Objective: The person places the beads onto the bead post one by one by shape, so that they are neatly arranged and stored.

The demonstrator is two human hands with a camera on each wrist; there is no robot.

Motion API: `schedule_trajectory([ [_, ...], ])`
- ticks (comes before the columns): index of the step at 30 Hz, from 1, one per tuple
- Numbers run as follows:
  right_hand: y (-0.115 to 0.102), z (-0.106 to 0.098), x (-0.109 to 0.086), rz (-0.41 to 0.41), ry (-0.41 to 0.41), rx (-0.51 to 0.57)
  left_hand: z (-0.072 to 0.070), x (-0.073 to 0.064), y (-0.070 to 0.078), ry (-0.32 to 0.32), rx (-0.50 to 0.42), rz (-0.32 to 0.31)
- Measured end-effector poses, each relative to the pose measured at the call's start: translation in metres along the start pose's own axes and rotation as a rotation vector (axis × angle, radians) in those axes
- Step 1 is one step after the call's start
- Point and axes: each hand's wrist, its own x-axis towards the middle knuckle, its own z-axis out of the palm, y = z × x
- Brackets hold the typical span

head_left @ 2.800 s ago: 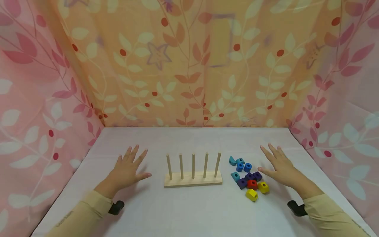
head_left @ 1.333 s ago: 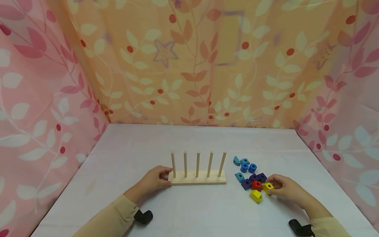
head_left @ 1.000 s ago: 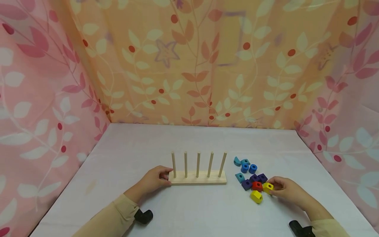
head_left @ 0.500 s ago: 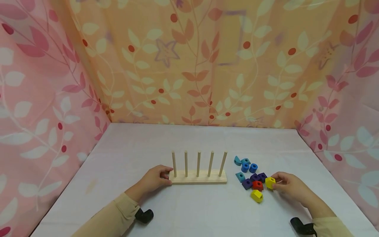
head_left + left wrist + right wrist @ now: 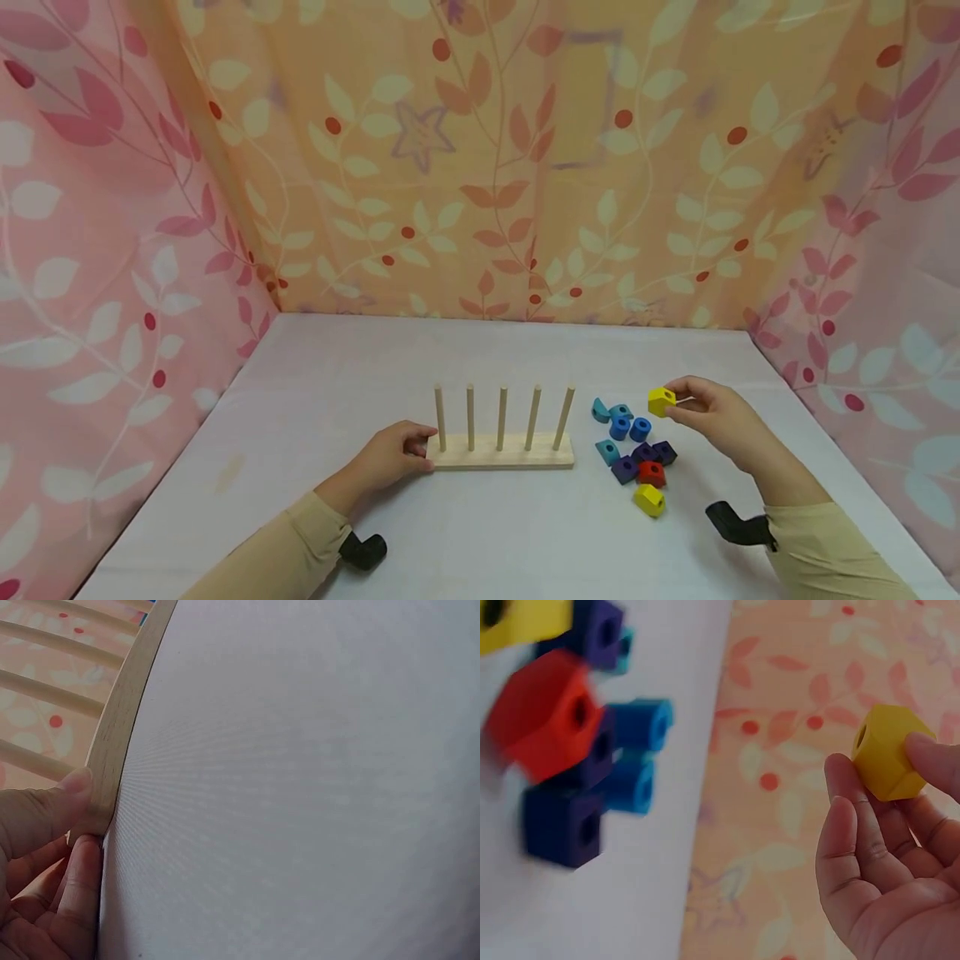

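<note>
Pinched in our right hand (image 5: 718, 417), the yellow bead (image 5: 660, 402) has risen, seemingly free for carrying; our left hand (image 5: 384, 457) grips the pegged stand (image 5: 487, 458).

The beige-sleeved left arm (image 5: 273, 546) reaches forward, its bare left grip (image 5: 384, 457) pinching between thumb and curled fingers. The beige-sleeved right arm (image 5: 828, 546) angles inward, its bare right grip (image 5: 718, 417) aloft, thumb and fingertips pinching.

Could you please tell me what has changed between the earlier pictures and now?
The left hand has come in to grip the left end of the peg stand. The right hand has taken a yellow block from beside the red block and lifted it up. The other blocks lie as they were, and the pegs remain bare.
</note>
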Motion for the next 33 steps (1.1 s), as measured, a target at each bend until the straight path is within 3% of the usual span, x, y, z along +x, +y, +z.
schedule_trajectory([
  [6,-0.041,0.009,0.017,-0.101,0.0,0.046,0.001,0.0,-0.001,0.001,0.006,0.02],
  [15,-0.084,0.031,0.043,-0.209,-0.04,0.106,0.0,0.001,0.001,0.011,0.027,0.006],
  [24,-0.12,0.055,0.056,-0.321,-0.099,0.188,0.0,0.001,0.006,0.006,0.051,0.0],
  [33,-0.154,0.084,0.065,-0.37,-0.17,0.232,0.004,0.007,0.01,0.024,0.051,0.005],
])
